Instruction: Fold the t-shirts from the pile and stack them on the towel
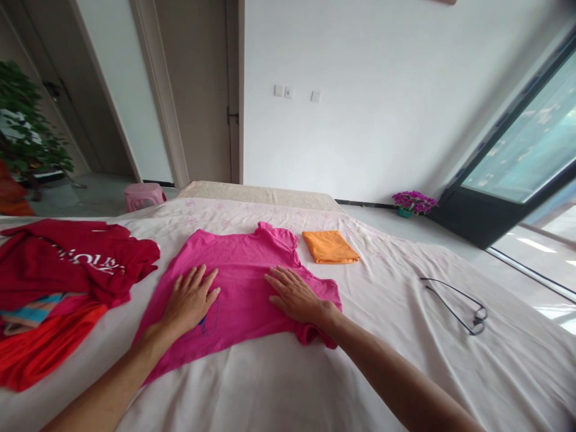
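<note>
Dark-red cloth shirt (85,249), crumpled at far left, bears white lettering (101,263) that I cannot read reliably from my remote view. Next, my left hand (191,297) rests flat, fingers slightly apart, on the broad left end of a bright pink short-sleeved fabric top (243,294). The top's long axis runs left to right across a pale, wrinkled cloth cover (387,300), directly beneath both palms. My right hand (292,294) also lies flat, gripping nothing, nearer the sleeved end. Beyond are 1 orange folded cloth (330,247) and 1 pair of black-framed eyeglasses (477,321).
</note>
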### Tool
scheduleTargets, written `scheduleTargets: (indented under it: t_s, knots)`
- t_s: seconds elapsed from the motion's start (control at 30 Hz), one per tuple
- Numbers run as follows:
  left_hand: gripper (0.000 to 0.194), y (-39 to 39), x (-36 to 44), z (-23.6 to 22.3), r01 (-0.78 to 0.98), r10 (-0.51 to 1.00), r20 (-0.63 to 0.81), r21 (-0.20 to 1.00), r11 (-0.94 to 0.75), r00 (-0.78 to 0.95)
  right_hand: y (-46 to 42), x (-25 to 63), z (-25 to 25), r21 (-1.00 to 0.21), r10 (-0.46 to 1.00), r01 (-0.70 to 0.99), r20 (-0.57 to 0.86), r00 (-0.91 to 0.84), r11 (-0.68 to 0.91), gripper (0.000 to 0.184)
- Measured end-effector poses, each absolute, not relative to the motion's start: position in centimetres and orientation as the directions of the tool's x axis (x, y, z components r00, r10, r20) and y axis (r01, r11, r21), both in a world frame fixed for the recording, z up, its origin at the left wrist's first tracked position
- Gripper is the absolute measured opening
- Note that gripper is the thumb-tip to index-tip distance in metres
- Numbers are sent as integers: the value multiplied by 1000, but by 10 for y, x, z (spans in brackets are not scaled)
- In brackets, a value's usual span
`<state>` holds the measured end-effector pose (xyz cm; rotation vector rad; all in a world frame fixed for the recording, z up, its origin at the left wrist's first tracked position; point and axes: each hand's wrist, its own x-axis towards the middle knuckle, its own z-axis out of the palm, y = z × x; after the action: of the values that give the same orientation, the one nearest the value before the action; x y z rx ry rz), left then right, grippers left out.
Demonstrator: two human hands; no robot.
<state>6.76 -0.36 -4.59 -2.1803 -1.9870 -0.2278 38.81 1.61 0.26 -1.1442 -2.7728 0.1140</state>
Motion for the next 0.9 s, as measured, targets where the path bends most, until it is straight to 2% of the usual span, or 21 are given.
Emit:
scheduleTargets:
  t_s: [0.1,0.3,0.53,0.9]
  knots:
    - [57,-5,69,-41,997,974,213,-3,-74,73,23,398,-9,-124,739,729,85,-668,673,61]
    - [62,-6,67,-37,999,985,171,27,-39,33,33,424,-28,-69,784,791,209,-585,608,58]
    - [64,-7,69,-33,1000,991,135,25,-3,-1,33,424,-32,-76,793,804,242,-559,589,56]
    - [59,-3,60,-47,998,971,230,-8,-59,59,31,425,-25,-171,811,799,233,-537,577,53]
